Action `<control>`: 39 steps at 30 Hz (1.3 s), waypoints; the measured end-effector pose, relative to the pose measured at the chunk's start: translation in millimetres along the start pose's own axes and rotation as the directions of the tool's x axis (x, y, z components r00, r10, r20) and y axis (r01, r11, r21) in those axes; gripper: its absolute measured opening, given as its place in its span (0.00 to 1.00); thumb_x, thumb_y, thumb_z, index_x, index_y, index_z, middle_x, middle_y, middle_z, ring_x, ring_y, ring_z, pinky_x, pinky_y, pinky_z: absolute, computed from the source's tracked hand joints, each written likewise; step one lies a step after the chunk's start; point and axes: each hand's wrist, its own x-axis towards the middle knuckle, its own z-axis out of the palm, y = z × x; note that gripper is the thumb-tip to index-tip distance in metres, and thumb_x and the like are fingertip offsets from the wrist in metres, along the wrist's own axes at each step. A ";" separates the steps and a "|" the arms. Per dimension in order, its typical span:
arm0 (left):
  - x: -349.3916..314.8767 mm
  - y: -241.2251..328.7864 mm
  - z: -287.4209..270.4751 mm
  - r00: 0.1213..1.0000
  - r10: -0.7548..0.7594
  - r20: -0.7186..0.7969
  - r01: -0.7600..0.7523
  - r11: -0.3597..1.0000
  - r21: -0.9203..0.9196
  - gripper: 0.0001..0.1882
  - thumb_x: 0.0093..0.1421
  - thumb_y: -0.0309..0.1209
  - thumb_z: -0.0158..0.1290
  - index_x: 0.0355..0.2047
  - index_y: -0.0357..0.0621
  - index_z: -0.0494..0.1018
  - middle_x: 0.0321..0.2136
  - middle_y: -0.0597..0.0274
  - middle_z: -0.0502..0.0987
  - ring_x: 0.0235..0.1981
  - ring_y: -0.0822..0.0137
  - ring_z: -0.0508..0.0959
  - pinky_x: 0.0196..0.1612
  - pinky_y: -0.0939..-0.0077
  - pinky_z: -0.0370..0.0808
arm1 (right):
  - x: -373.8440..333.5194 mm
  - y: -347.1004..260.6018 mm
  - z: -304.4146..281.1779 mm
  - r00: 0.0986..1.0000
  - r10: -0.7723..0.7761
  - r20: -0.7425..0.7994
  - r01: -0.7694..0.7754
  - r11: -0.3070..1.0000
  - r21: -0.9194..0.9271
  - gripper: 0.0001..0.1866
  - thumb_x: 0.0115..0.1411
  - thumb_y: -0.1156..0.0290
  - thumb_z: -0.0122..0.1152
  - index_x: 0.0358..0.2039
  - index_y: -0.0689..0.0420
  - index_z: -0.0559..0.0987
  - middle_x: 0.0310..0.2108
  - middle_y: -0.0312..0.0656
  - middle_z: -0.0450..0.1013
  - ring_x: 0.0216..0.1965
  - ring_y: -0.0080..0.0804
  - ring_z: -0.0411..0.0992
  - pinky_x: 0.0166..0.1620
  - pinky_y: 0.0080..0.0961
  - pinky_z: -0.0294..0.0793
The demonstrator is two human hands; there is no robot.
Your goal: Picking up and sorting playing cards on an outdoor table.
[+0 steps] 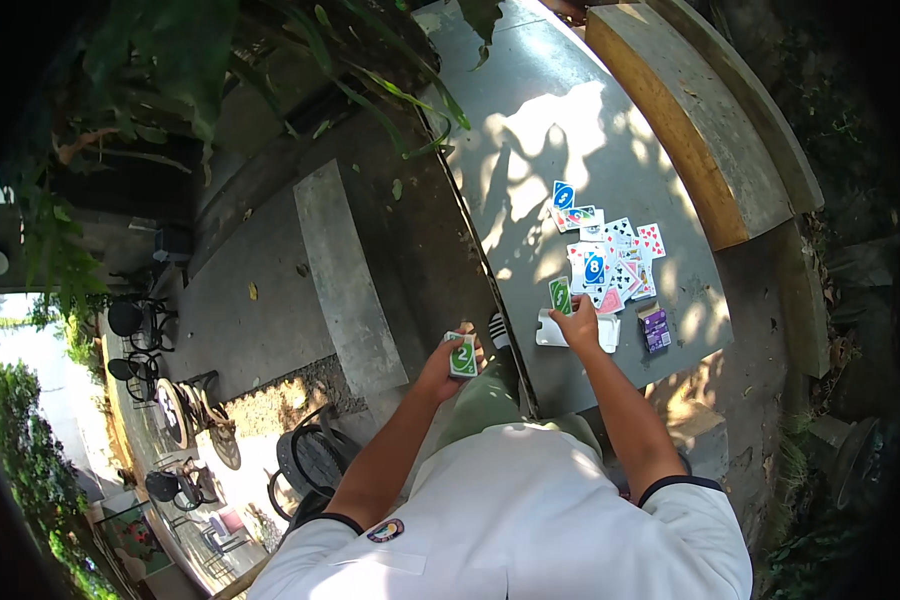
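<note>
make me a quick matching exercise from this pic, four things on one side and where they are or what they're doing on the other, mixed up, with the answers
Column one
1. left hand
2. right hand
3. small box
4. loose cards

Column two
A. over the table, gripping a green card
B. spread in an overlapping pile
C. off the table's left side, holding a card stack
D. purple, right of the white tray

Pairs: 1-C, 2-A, 3-D, 4-B
</note>
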 end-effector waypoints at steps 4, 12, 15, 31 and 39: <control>19.4 -13.0 44.9 0.997 0.039 -0.064 -0.028 0.985 0.169 0.14 0.62 0.40 0.49 0.45 0.53 0.63 0.34 0.60 0.72 0.33 0.61 0.77 0.32 0.63 0.78 | -52.6 -50.1 -13.0 0.973 -0.111 0.201 0.081 0.985 0.151 0.28 0.46 0.56 0.69 0.39 0.61 0.71 0.25 0.42 0.70 0.27 0.33 0.68 0.32 0.28 0.69; 40.6 -49.1 103.4 0.979 0.045 0.201 -0.068 0.992 0.106 0.12 0.61 0.40 0.50 0.40 0.50 0.63 0.33 0.60 0.72 0.33 0.65 0.77 0.37 0.65 0.78 | -107.0 -87.8 -56.6 0.952 -0.221 0.212 0.161 0.951 0.265 0.21 0.53 0.59 0.63 0.39 0.63 0.74 0.21 0.43 0.71 0.23 0.29 0.68 0.28 0.25 0.66; 50.9 -61.9 106.8 0.974 0.013 0.227 -0.033 0.996 0.083 0.11 0.62 0.35 0.47 0.44 0.50 0.63 0.35 0.57 0.73 0.34 0.63 0.77 0.36 0.64 0.78 | -113.1 -86.5 -72.8 0.933 -0.283 0.223 0.246 0.952 0.180 0.20 0.52 0.60 0.63 0.39 0.62 0.75 0.21 0.44 0.70 0.23 0.32 0.68 0.29 0.28 0.67; 95.3 -56.0 132.3 0.939 -0.217 0.269 0.266 0.950 -0.164 0.12 0.64 0.36 0.39 0.42 0.42 0.64 0.32 0.52 0.74 0.30 0.61 0.75 0.34 0.64 0.74 | -193.3 -146.6 -100.6 0.622 -0.711 0.326 0.572 0.698 0.430 0.08 0.46 0.75 0.65 0.26 0.57 0.74 0.44 0.41 0.68 0.50 0.38 0.64 0.53 0.33 0.62; 133.6 -24.6 141.2 0.942 -0.237 0.236 0.292 0.928 -0.231 0.15 0.62 0.35 0.43 0.39 0.34 0.67 0.31 0.53 0.74 0.29 0.61 0.74 0.35 0.66 0.73 | -176.5 -189.6 -90.1 0.594 -0.729 0.341 0.543 0.676 0.499 0.06 0.47 0.73 0.65 0.27 0.56 0.77 0.58 0.45 0.60 0.64 0.47 0.51 0.61 0.39 0.54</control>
